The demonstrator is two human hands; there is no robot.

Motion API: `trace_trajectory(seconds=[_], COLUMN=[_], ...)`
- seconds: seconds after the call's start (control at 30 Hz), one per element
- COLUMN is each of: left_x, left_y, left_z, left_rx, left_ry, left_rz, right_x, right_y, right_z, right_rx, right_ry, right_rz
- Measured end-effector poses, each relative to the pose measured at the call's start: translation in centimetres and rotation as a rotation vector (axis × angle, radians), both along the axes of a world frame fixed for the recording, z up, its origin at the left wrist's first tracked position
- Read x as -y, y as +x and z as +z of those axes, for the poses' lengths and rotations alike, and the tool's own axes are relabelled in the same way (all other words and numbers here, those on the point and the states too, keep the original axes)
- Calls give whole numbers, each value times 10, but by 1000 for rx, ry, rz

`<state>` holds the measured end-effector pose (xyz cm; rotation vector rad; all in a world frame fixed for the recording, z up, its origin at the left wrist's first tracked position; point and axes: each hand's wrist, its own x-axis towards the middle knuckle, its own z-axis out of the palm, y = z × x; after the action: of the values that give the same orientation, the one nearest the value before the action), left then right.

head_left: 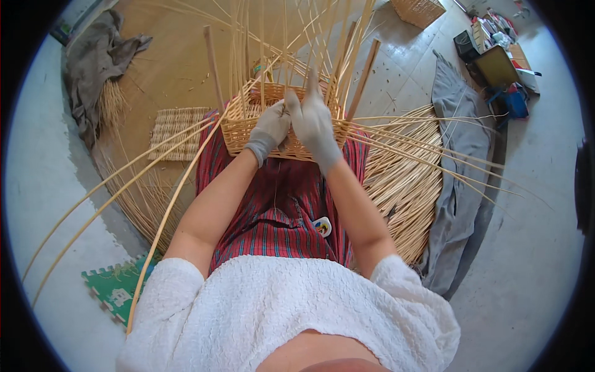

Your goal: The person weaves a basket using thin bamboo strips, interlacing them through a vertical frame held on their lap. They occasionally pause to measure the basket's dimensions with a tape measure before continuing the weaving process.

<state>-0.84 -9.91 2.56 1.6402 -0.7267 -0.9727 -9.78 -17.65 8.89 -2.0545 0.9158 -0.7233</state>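
A half-woven wicker basket [248,137] rests at my lap on a red striped cloth [260,223]. Tall pale stakes [263,62] rise from it, with thicker wooden sticks [364,77] at its corners. Both hands wear grey-white gloves. My left hand [271,128] is closed at the near wall of the basket; its fingertips hide whatever they grip. Close beside it, my right hand [314,124] points upward in front of the stakes, its thumb and fingers stretched out and apart. Long loose canes [118,209] stick out sideways from the basket.
To the right lies a thick bundle of peeled canes [406,180] beside a grey cloth [462,161]. A woven mat [176,133] is on the floor at left. A green foam tile [118,288] sits lower left. Another wicker basket [418,11] stands far back, near cluttered boxes [499,65].
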Motion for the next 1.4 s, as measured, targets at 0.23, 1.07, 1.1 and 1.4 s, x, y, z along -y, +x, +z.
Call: trace_trajectory(seconds=[0.23, 1.07, 1.1, 1.4], left_x=[7, 49, 50, 5], left_y=[2, -70, -69, -68], left_z=[19, 33, 32, 51], left_rx=[93, -59, -71, 1083], left_ry=[211, 40, 26, -356], left_rz=[-27, -34, -32, 21], right_x=[57, 127, 146, 103], right_y=[-52, -60, -67, -176], right_z=[-47, 52, 35, -43], right_rx=[447, 177, 319, 823], right_ry=[-122, -322, -195, 109], right_rz=[-19, -179, -208, -363])
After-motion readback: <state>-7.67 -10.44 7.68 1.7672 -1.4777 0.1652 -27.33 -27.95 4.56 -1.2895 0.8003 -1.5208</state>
